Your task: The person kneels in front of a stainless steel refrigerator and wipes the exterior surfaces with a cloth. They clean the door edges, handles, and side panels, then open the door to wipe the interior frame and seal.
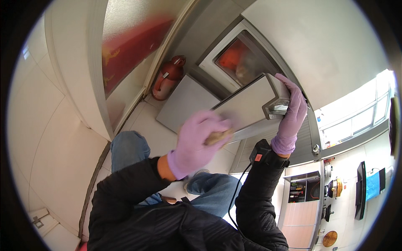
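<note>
Both my hands wear thin purple gloves. My left hand (196,142) is closed around a yellowish-brown scrubbing pad or sponge (218,137), blurred and partly hidden by the fingers. It hovers over or touches the near end of an open white refrigerator door (248,105); contact cannot be told. Spread along the grey end of that door, my right hand (293,100) steadies it beside the recessed grip (276,109). Behind the door, a white-framed freezer drawer (207,64) shows orange and pale bags (234,56) through its clear front.
Another pale door panel (188,103) sits lower down. A red gas cylinder (168,78) stands in the corner by a frosted glass door (135,47). My knees (130,149) are close below. A black cable (234,200) runs from a box on my right wrist. Kitchen cabinets (300,213) line the right.
</note>
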Available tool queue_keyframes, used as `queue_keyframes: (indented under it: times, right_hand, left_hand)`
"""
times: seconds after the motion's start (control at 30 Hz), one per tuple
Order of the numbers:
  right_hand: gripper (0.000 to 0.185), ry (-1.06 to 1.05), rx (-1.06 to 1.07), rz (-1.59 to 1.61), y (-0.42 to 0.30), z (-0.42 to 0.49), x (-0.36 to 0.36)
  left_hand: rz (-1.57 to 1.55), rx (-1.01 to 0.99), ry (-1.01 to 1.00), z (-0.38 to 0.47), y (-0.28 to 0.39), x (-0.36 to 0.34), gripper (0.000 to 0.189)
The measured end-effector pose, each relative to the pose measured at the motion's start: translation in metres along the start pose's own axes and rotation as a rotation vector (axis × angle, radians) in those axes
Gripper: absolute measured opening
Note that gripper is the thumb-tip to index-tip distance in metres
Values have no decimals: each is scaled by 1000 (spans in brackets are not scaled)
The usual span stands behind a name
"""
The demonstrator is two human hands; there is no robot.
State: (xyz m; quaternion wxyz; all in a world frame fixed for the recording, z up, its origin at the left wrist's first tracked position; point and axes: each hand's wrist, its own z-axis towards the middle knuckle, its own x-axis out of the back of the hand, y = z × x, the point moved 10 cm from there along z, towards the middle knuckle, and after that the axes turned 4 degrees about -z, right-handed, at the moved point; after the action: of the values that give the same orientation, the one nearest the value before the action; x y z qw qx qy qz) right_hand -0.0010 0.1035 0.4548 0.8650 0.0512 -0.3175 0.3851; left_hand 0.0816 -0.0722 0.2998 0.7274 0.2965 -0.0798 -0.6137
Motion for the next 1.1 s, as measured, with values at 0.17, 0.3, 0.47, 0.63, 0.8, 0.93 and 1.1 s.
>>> queue_keyframes:
  times: [0.17, 0.3, 0.47, 0.63, 0.8, 0.93, 1.1]
  right_hand:
    - [55, -3, 35, 29, -4, -4, 4]
    - [56, 14, 48, 19, -3, -6, 5]
    - [55, 17, 14, 39, 3, 1, -4]
    - [56, -4, 44, 86, 1, 2, -2]
    - [58, -16, -35, 53, 8, -6, 2]
    - [58, -3, 4, 69, 3, -7, 5]
    - [56, -14, 34, 60, -3, -7, 6]
  left_hand:
    - [-40, -267, -3, 42, 37, -23, 40]
    - [-3, -154, 7, -10, 6, -8, 39]
    - [155, 270, -28, -82, -81, 42, 21]
    - [-32, 637, 244, -56, -123, 88, 15]
    - [-62, -15, 4, 35, -18, 7, 25]
    - [-9, -53, 80, 11, -16, -9, 25]
    - [120, 539, 105, -72, -127, 45, 20]
